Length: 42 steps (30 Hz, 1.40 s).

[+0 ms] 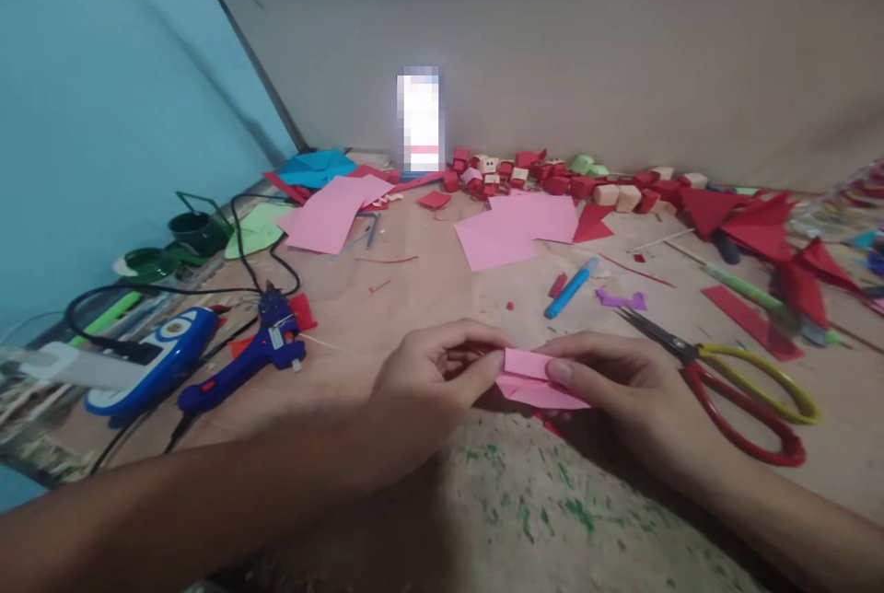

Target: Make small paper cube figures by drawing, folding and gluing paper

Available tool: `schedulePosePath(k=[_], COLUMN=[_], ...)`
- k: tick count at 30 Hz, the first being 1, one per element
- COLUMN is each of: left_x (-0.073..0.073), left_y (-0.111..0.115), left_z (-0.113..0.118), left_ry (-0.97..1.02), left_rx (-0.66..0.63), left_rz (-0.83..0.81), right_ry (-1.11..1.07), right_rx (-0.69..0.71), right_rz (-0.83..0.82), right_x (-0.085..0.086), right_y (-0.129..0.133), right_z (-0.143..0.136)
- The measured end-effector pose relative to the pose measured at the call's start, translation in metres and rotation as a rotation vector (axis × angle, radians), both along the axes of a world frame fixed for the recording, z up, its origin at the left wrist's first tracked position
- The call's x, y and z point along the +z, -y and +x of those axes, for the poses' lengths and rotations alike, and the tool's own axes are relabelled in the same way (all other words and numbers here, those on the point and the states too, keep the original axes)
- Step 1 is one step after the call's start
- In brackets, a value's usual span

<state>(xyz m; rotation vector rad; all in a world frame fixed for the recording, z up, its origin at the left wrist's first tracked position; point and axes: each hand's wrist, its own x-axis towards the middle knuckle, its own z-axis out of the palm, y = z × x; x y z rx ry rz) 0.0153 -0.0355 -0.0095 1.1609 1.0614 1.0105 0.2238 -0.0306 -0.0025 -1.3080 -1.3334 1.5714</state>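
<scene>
Between my hands is a small piece of pink paper, folded along its length so that a strip lies over the wider part. My left hand pinches its left end between thumb and fingers. On the right end, my right hand presses its thumb on the folded strip, with the fingers behind the paper. A bit of red paper shows just below it. Scissors with one yellow and one red handle lie right beside my right hand, blades slightly apart.
A blue glue gun and a blue-and-white power strip with black cables lie at the left. Pink sheets, a blue pen and many small red paper cubes are further back. A lit phone stands against the wall.
</scene>
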Motion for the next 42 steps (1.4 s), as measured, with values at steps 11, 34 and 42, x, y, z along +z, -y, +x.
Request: schedulePosePath(k=[11,34,42], left_x=[0.002,-0.003,0.002], left_y=[-0.004,-0.004,-0.003], left_z=[-0.003,-0.001,-0.001], left_ry=[0.007,-0.147,-0.148], left_rx=[-0.025,-0.044,-0.025], left_rz=[-0.012,0.029,0.047], right_ry=[0.088,0.19,0.129], right_rx=[-0.025,0.011,-0.012], right_rz=[0.072,0.107,0.029], right_x=[0.002,0.011,0.012], right_y=[-0.001,0.002,0.002], right_z=[-0.003,-0.007,-0.009])
